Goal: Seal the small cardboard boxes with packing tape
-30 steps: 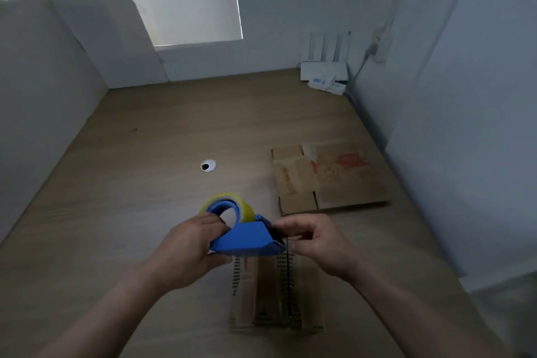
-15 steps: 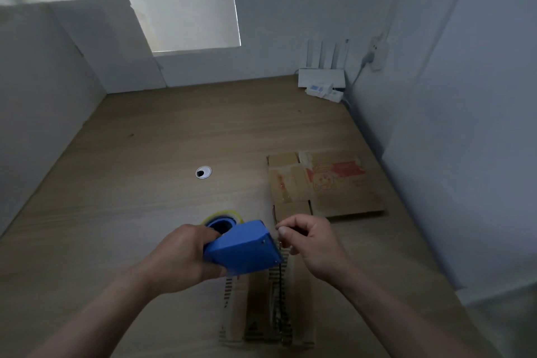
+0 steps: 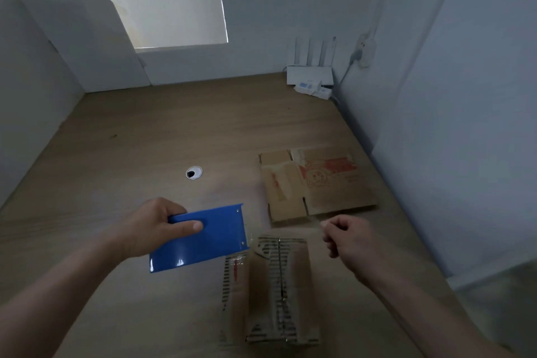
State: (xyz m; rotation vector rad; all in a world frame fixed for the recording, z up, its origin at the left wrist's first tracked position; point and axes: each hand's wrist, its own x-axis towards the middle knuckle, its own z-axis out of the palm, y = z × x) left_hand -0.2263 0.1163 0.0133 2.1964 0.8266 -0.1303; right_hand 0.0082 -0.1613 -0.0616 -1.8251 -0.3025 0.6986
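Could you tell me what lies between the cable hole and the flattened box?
Only bare table, from cable hole to flattened box, in the head view.

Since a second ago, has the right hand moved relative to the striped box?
Yes. The right hand has moved right: it was over the far edge of the striped box and is now past that box's far right corner.

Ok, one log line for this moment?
left hand: grips blue tape dispenser | right hand: seemingly pinches tape end | striped box: on table
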